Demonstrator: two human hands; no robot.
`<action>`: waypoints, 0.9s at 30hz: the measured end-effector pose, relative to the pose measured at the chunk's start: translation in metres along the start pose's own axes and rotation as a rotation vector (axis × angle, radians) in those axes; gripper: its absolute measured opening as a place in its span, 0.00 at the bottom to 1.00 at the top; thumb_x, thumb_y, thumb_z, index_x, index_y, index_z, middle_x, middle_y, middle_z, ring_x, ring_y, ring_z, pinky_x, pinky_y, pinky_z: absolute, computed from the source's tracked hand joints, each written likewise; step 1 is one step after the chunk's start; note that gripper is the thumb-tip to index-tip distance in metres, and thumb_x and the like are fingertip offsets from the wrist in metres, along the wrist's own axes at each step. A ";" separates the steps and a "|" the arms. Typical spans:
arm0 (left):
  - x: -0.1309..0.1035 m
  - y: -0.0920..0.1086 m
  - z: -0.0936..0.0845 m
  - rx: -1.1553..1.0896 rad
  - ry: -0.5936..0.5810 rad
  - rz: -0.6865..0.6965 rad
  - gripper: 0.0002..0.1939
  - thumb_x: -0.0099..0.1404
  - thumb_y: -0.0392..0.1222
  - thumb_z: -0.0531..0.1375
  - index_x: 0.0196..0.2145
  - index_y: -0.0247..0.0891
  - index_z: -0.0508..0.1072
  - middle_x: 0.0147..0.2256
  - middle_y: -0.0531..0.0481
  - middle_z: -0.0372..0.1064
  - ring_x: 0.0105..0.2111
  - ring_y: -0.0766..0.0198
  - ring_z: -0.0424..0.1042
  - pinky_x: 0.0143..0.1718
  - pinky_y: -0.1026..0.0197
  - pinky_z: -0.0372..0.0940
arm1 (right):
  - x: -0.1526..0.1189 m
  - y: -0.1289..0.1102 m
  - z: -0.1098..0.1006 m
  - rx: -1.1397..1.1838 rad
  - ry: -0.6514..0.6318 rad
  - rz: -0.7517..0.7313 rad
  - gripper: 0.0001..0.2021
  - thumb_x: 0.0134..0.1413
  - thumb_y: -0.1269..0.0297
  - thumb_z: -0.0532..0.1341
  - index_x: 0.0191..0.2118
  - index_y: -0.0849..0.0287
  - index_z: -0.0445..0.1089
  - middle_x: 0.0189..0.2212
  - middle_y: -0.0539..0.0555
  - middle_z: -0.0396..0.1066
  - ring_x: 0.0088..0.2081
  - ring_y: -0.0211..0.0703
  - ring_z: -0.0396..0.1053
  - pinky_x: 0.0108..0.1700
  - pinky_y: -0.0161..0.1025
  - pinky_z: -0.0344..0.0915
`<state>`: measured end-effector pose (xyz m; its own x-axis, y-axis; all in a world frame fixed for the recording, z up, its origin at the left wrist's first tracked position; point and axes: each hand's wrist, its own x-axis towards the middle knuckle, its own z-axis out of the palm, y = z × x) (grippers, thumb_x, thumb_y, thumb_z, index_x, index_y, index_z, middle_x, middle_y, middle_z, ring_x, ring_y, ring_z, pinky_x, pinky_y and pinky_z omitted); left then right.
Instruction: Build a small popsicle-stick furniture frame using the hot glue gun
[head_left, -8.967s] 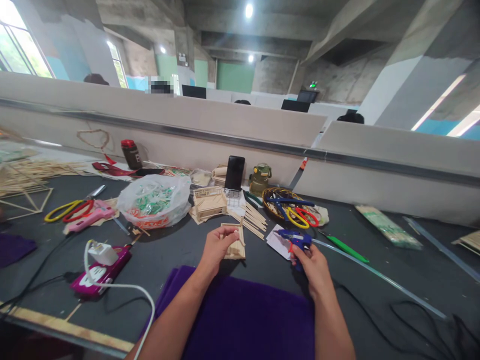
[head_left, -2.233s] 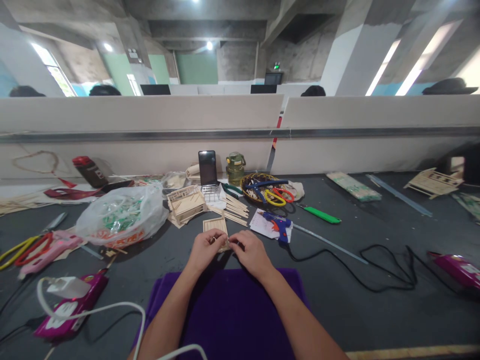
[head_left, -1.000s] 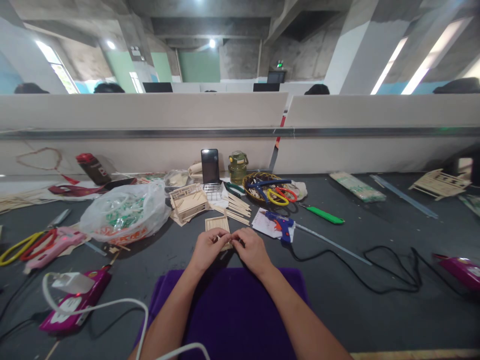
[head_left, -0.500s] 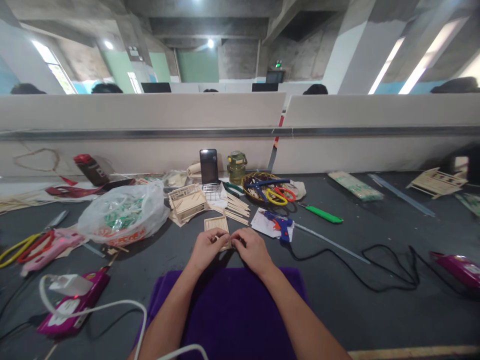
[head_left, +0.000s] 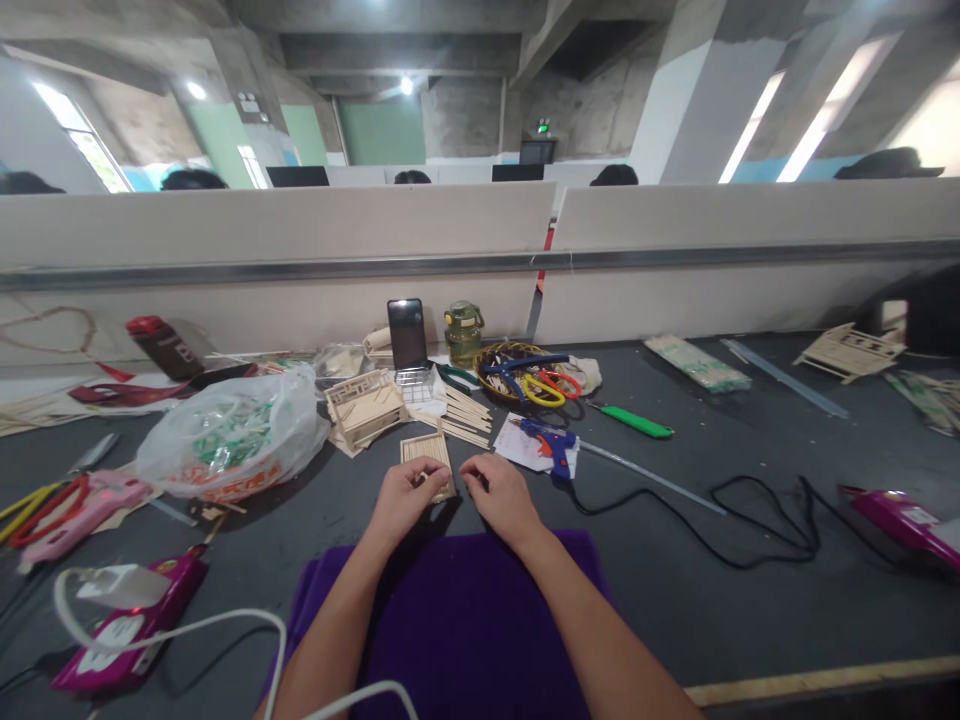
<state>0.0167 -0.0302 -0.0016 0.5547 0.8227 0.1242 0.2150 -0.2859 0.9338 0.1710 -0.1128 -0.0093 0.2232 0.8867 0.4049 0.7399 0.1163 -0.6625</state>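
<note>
Small bamboo stick panel [head_left: 424, 448] lies on the dark bench top [head_left: 675, 560], just beyond the purple cloth [head_left: 480, 620]. Left hand [head_left: 405, 503] overlaps the panel's near side; its thumb and forefinger are bent toward each other over the near right part, while the far rows of sticks show beyond the knuckles. Cannot tell whether these fingers pinch the panel or only rest on it; the contact is hidden. Right hand [head_left: 501, 496] sits to the right of the panel, a narrow gap between its fingertips and the panel's right edge. Its fingers are curled, thumb near forefinger; cannot tell whether anything small is between them. Loose sticks [head_left: 465, 415] lie just beyond the panel, a stick-built model [head_left: 365, 408] beyond it to the left. Blue glue gun [head_left: 553, 443] lies on white paper [head_left: 517, 447], beyond the right hand and to its right, apart from it.
</note>
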 end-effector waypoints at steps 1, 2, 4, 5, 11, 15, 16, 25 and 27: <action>0.000 0.000 0.000 0.001 0.002 -0.001 0.12 0.57 0.47 0.60 0.29 0.34 0.76 0.25 0.51 0.71 0.24 0.67 0.65 0.26 0.68 0.58 | 0.000 0.000 0.000 0.000 0.000 0.000 0.06 0.54 0.72 0.57 0.33 0.55 0.70 0.30 0.50 0.71 0.37 0.41 0.66 0.41 0.35 0.59; 0.000 0.000 0.000 0.002 0.004 -0.003 0.13 0.57 0.47 0.60 0.29 0.34 0.76 0.25 0.51 0.71 0.24 0.67 0.65 0.26 0.68 0.58 | 0.000 0.000 0.000 -0.001 -0.002 0.000 0.06 0.54 0.73 0.57 0.32 0.55 0.70 0.30 0.50 0.71 0.37 0.41 0.66 0.41 0.35 0.59; 0.000 0.000 0.000 0.004 0.003 -0.009 0.13 0.57 0.47 0.60 0.29 0.34 0.76 0.25 0.52 0.71 0.23 0.67 0.65 0.25 0.68 0.58 | 0.000 0.000 0.000 -0.001 -0.005 0.000 0.06 0.54 0.73 0.57 0.32 0.55 0.70 0.30 0.50 0.71 0.37 0.41 0.66 0.41 0.35 0.59; 0.001 0.000 0.000 0.004 0.002 -0.012 0.13 0.57 0.47 0.60 0.30 0.34 0.76 0.25 0.52 0.71 0.23 0.67 0.65 0.25 0.68 0.58 | 0.000 0.000 0.000 -0.002 -0.006 0.002 0.07 0.54 0.73 0.57 0.32 0.55 0.70 0.30 0.50 0.71 0.37 0.41 0.66 0.41 0.35 0.59; 0.000 0.001 0.000 0.004 -0.006 0.005 0.12 0.58 0.47 0.60 0.29 0.34 0.76 0.25 0.52 0.71 0.24 0.67 0.65 0.26 0.68 0.58 | 0.001 -0.001 0.001 -0.011 -0.014 0.008 0.07 0.53 0.73 0.58 0.32 0.54 0.70 0.30 0.50 0.71 0.37 0.41 0.66 0.41 0.35 0.59; 0.001 0.002 0.000 0.006 -0.010 -0.007 0.12 0.58 0.47 0.60 0.29 0.34 0.76 0.25 0.52 0.70 0.24 0.67 0.65 0.26 0.68 0.58 | 0.001 -0.001 0.000 -0.017 -0.021 0.008 0.06 0.53 0.73 0.58 0.32 0.55 0.70 0.30 0.49 0.71 0.37 0.40 0.66 0.41 0.35 0.59; 0.001 0.002 0.000 0.006 -0.011 -0.010 0.12 0.58 0.47 0.60 0.29 0.34 0.76 0.24 0.52 0.70 0.23 0.68 0.64 0.26 0.68 0.57 | 0.001 -0.001 0.000 -0.018 -0.022 0.009 0.06 0.53 0.73 0.58 0.32 0.55 0.70 0.30 0.49 0.71 0.37 0.40 0.66 0.41 0.35 0.59; 0.000 0.002 0.000 0.022 -0.016 0.004 0.12 0.58 0.47 0.60 0.28 0.34 0.76 0.25 0.51 0.71 0.24 0.67 0.65 0.26 0.67 0.58 | -0.001 -0.001 0.000 -0.027 -0.033 0.012 0.06 0.54 0.73 0.58 0.33 0.55 0.70 0.31 0.50 0.71 0.38 0.40 0.66 0.41 0.35 0.59; 0.000 0.002 0.000 0.023 -0.016 0.004 0.12 0.57 0.47 0.60 0.28 0.34 0.76 0.25 0.51 0.71 0.24 0.67 0.65 0.26 0.68 0.58 | -0.001 -0.002 0.000 -0.029 -0.037 0.014 0.06 0.54 0.73 0.58 0.33 0.55 0.70 0.31 0.50 0.71 0.38 0.40 0.66 0.41 0.34 0.59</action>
<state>0.0175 -0.0306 -0.0001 0.5684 0.8136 0.1222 0.2315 -0.3006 0.9252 0.1700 -0.1137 -0.0083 0.2107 0.9040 0.3720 0.7549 0.0913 -0.6494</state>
